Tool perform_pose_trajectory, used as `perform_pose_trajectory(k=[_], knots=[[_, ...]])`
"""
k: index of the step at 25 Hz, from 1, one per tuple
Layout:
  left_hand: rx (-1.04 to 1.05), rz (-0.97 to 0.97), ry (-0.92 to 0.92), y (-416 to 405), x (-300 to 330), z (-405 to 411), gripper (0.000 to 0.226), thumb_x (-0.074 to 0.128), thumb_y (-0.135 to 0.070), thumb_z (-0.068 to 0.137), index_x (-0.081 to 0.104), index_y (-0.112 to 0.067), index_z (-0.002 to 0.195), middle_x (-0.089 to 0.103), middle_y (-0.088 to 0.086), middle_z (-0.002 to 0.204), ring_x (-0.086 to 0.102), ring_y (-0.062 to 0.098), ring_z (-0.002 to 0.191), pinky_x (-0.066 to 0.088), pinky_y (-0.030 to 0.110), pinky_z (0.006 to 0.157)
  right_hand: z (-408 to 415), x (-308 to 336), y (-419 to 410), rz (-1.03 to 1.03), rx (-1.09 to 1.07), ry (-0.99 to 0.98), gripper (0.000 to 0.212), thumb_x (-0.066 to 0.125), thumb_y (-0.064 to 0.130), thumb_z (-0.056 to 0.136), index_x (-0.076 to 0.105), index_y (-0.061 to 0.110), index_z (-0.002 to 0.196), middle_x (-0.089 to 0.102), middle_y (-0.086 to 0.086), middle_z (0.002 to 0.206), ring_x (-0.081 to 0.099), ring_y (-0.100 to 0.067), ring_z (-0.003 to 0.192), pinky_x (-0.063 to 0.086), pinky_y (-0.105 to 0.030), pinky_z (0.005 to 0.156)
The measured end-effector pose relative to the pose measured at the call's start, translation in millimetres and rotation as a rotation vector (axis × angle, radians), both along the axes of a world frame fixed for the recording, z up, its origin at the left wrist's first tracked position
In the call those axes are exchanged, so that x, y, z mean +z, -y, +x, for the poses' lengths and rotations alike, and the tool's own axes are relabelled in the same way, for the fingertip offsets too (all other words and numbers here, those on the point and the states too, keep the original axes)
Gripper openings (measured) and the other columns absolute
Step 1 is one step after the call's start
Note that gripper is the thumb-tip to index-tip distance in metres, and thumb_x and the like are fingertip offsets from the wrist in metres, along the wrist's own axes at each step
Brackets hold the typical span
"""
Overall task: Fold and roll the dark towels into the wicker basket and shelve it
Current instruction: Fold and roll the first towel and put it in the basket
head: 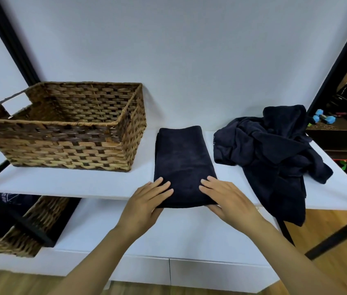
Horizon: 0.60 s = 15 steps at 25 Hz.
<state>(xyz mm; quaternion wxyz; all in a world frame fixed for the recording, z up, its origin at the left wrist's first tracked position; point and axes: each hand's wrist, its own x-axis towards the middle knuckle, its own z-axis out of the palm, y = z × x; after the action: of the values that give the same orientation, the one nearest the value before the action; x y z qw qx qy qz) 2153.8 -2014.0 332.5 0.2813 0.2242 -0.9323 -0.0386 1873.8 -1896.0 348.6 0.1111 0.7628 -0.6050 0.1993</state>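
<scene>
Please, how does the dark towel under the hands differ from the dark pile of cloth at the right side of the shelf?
The towel under the hands is folded into a flat, narrow strip with straight edges; the pile is crumpled and heaped. The left hand and right hand grip the towel's near end; nothing touches the pile. The towel lies wholly on the shelf; part of the pile hangs over the front edge. Both look the same dark navy.

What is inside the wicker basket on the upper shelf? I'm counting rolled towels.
No towels show inside the wicker basket; only its woven inner walls are visible. Its front wall hides the floor.
</scene>
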Motion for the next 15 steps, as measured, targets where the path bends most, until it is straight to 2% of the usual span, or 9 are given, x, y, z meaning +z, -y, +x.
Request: perform_pose_trajectory(k=[1, 3, 5, 7, 9, 10, 13, 15], knots=[[-0.001, 0.06, -0.066, -1.6, 0.1, 0.6, 0.046, 0.074, -0.013, 0.089, 0.065, -0.02, 0.133, 0.055, -0.01, 0.146, 0.043, 0.011, 0.143, 0.037, 0.034, 0.114, 0.2, -2.0, -1.4, -0.027, 0.008, 0.068, 0.041, 0.073, 0.03, 0.087, 0.067, 0.017, 0.126, 0.065, 0.002, 0.132, 0.053, -0.017, 0.128, 0.05, -0.036, 0.1], [0.041, 0.22, -0.191, -5.6, 4.1, 3.8, 0.032, 0.065, -0.034, 0.094, 0.07, -0.022, 0.123, 0.057, -0.025, 0.138, 0.045, 0.0, 0.138, 0.04, 0.029, 0.11, -0.7, 0.2, -5.2, -0.023, -0.011, 0.256, 0.03, 0.058, 0.04, 0.096, 0.069, 0.018, 0.113, 0.066, 0.008, 0.115, 0.055, -0.013, 0.111, 0.051, -0.033, 0.093], [0.131, 0.395, -0.249, -7.3, 12.0, 2.3, 0.037, 0.053, -0.05, 0.094, 0.072, -0.025, 0.115, 0.058, -0.035, 0.124, 0.047, -0.002, 0.131, 0.045, 0.027, 0.102, -0.1, 7.6, -5.2, 0.045, -0.08, 0.383, 0.032, 0.049, 0.047, 0.098, 0.065, 0.019, 0.098, 0.058, 0.015, 0.098, 0.05, -0.011, 0.094, 0.047, -0.028, 0.084], [0.258, 0.497, -0.282, -7.1, 20.0, -6.4, 0.04, 0.047, -0.056, 0.093, 0.072, -0.024, 0.096, 0.06, -0.026, 0.106, 0.05, 0.004, 0.115, 0.048, 0.032, 0.091, 3.4, 16.4, -1.2, 0.135, -0.193, 0.444, 0.031, 0.047, 0.048, 0.098, 0.056, 0.022, 0.083, 0.049, 0.016, 0.086, 0.043, -0.011, 0.086, 0.039, -0.027, 0.082], [0.425, 0.5, -0.23, -6.7, 28.3, -18.1, 0.044, 0.047, -0.055, 0.094, 0.066, -0.019, 0.076, 0.057, -0.018, 0.095, 0.046, 0.007, 0.102, 0.041, 0.034, 0.092, 10.2, 26.5, 4.9, 0.232, -0.311, 0.493, 0.038, 0.048, 0.048, 0.099, 0.045, 0.023, 0.071, 0.046, 0.011, 0.082, 0.041, -0.015, 0.087, 0.035, -0.03, 0.084], [0.511, 0.492, -0.17, -5.7, 31.7, -23.8, 0.044, 0.049, -0.052, 0.095, 0.063, -0.018, 0.072, 0.055, -0.016, 0.095, 0.045, 0.009, 0.1, 0.034, 0.034, 0.095, 13.2, 31.3, 8.3, 0.282, -0.372, 0.502, 0.043, 0.049, 0.048, 0.099, 0.041, 0.021, 0.066, 0.045, 0.008, 0.082, 0.04, -0.018, 0.088, 0.033, -0.032, 0.085], [0.702, 0.471, -0.01, -7.1, 40.3, -37.6, 0.032, 0.052, -0.047, 0.095, 0.065, -0.021, 0.082, 0.051, -0.013, 0.1, 0.042, 0.012, 0.106, 0.024, 0.035, 0.096, 17.7, 40.8, 18.9, 0.388, -0.502, 0.457, 0.05, 0.053, 0.051, 0.096, 0.036, 0.017, 0.063, 0.044, 0.004, 0.081, 0.041, -0.021, 0.09, 0.03, -0.036, 0.086], [0.738, 0.419, -0.009, -11.2, 48.5, -42.0, 0.017, 0.056, -0.042, 0.091, 0.059, -0.026, 0.091, 0.049, -0.011, 0.102, 0.042, 0.014, 0.107, 0.024, 0.038, 0.094, 17.9, 47.4, 23.5, 0.432, -0.552, 0.478, 0.047, 0.057, 0.054, 0.092, 0.036, 0.021, 0.067, 0.042, 0.007, 0.08, 0.042, -0.019, 0.089, 0.028, -0.035, 0.085]])
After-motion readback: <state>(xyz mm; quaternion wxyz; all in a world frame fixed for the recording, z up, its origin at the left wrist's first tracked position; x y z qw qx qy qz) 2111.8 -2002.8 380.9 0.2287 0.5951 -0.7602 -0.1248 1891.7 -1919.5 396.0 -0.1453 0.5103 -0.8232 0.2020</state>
